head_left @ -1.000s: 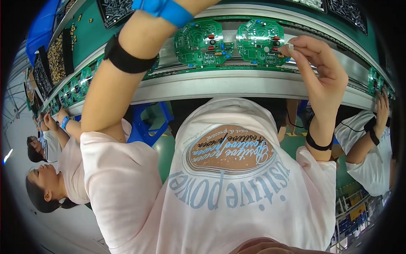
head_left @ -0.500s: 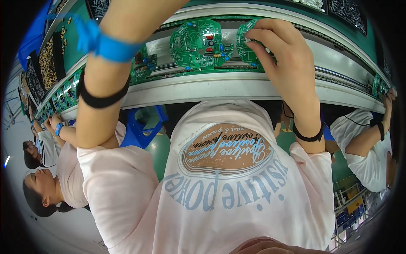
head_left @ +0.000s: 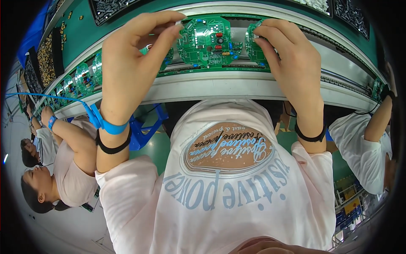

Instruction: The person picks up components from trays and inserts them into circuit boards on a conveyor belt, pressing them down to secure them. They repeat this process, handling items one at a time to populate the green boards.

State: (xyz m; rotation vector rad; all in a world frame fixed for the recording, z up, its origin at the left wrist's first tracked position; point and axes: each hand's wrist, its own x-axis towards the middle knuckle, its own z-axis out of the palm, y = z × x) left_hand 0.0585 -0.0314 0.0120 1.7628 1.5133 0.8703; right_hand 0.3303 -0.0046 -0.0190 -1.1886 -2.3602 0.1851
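A round-sided green circuit board rides on the conveyor in front of me, bearing red, blue and black components. At its upper left corner my left hand pinches a small pale part between thumb and forefinger. My right hand bends over the left part of a second green circuit board, thumb and forefinger brought together at its surface. What those right fingers grip is too small and covered to make out. Another board is largely hidden behind my left hand.
A pale metal rail runs along the conveyor's near side. Beyond the line stand black trays of dark parts and white parts. A blue cord trails from my left wristband. Co-workers sit left and right, near more boards.
My left hand has come back from the far side to the middle board's corner, bringing a small pale part. The boards have shifted right, and my right hand has moved slightly right too.
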